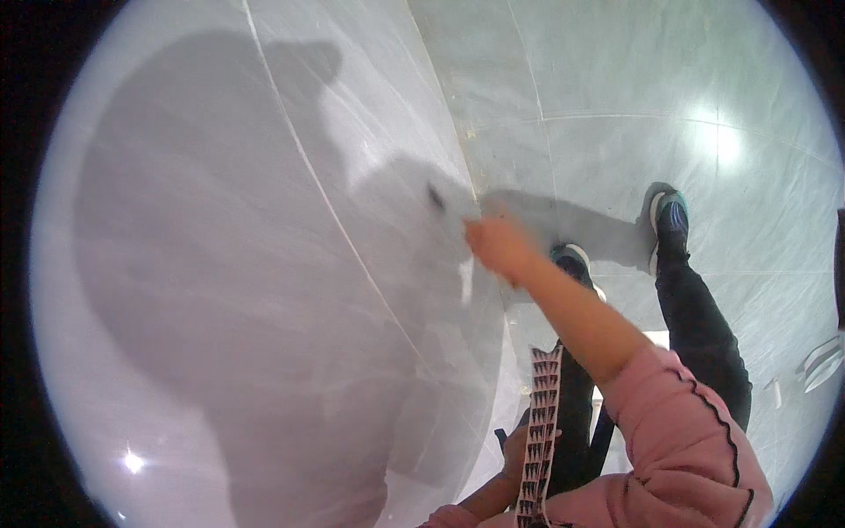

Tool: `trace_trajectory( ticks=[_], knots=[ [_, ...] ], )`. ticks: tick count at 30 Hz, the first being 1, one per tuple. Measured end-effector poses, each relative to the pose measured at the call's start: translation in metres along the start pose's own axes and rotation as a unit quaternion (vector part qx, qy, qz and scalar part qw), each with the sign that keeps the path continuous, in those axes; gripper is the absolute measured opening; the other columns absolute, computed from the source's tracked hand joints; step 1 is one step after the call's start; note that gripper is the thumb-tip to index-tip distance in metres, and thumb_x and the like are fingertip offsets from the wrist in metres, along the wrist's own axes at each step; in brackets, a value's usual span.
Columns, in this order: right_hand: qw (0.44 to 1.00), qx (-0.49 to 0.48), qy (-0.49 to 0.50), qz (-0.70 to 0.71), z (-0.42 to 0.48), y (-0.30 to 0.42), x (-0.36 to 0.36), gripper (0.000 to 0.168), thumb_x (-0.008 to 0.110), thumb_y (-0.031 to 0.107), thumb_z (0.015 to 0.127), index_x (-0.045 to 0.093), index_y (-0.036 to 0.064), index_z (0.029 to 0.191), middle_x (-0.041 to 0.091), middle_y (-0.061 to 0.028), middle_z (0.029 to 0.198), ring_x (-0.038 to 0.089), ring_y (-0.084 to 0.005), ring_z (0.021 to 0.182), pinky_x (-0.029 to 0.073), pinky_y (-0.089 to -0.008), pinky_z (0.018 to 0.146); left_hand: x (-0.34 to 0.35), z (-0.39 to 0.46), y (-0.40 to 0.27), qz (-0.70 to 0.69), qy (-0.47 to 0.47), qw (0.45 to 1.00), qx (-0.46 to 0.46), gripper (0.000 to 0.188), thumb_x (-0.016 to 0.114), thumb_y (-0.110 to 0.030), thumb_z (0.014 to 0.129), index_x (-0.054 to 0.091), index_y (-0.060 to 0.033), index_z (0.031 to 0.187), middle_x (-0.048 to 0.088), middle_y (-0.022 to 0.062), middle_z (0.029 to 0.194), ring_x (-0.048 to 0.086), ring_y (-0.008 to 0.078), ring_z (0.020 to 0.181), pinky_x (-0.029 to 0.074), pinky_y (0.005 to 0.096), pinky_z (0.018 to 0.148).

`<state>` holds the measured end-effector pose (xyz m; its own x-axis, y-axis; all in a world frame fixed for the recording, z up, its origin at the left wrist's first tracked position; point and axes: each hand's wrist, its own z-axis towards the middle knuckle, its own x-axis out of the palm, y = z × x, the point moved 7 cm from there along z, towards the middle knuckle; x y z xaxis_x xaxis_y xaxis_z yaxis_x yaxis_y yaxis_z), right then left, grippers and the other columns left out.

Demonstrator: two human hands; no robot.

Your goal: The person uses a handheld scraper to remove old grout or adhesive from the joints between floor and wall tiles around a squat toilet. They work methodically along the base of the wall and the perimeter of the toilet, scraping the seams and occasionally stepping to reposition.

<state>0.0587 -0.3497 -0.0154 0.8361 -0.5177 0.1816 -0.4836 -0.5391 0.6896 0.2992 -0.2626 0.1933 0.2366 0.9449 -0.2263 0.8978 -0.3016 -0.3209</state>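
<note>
My right hand is stretched out near the glossy grey tiled surface, close to the seam where it meets the floor. Motion blurs its fingers, and whether they hold anything is unclear. A small dark blurred thing or mark shows just beyond the fingertips. Lower down, my left hand is curled by my leg around a dark object, of which only an end sticks out. A hanging strap with a black-and-white triangle pattern hides part of that hand.
Grey floor tiles spread to the right, under my sneakers and black trousers. A pale object and a small white piece lie at the right rim. My shadow falls over the tiled surface.
</note>
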Motion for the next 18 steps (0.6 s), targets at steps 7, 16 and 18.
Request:
trace_trajectory(
  ticks=[7, 16, 18],
  knots=[
    [0.970, -0.208, -0.108, -0.059, -0.063, 0.096, 0.010, 0.042, 0.045, 0.019, 0.085, 0.039, 0.008, 0.125, 0.057, -0.0212, 0.078, 0.056, -0.0377, 0.069, 0.044, -0.0446, 0.060, 0.021, -0.003, 0.036, -0.018, 0.029, 0.999, -0.018, 0.020, 0.057, -0.023, 0.075, 0.062, -0.0086, 0.087, 0.061, 0.0114, 0.077, 0.059, 0.0259, 0.072, 0.046, 0.0351, 0.064],
    [0.957, -0.241, -0.098, -0.131, -0.075, 0.135, 0.005, 0.038, 0.043, 0.020, 0.086, 0.038, 0.005, 0.121, 0.056, -0.0214, 0.072, 0.056, -0.0376, 0.066, 0.045, -0.0465, 0.060, -0.014, 0.007, -0.052, 0.081, 0.012, 0.988, 0.130, 0.021, 0.053, -0.019, 0.075, 0.060, -0.0092, 0.093, 0.061, 0.0106, 0.088, 0.058, 0.0291, 0.079, 0.047, 0.0354, 0.070],
    [0.962, -0.224, -0.098, -0.119, -0.062, 0.135, 0.001, 0.037, 0.043, 0.021, 0.086, 0.041, 0.005, 0.119, 0.057, -0.0208, 0.071, 0.057, -0.0366, 0.065, 0.046, -0.0459, 0.058, 0.001, 0.012, -0.021, 0.010, 0.092, 0.988, -0.121, 0.021, 0.054, -0.019, 0.075, 0.060, -0.0088, 0.092, 0.061, 0.0111, 0.088, 0.058, 0.0288, 0.080, 0.046, 0.0352, 0.070]
  ],
)
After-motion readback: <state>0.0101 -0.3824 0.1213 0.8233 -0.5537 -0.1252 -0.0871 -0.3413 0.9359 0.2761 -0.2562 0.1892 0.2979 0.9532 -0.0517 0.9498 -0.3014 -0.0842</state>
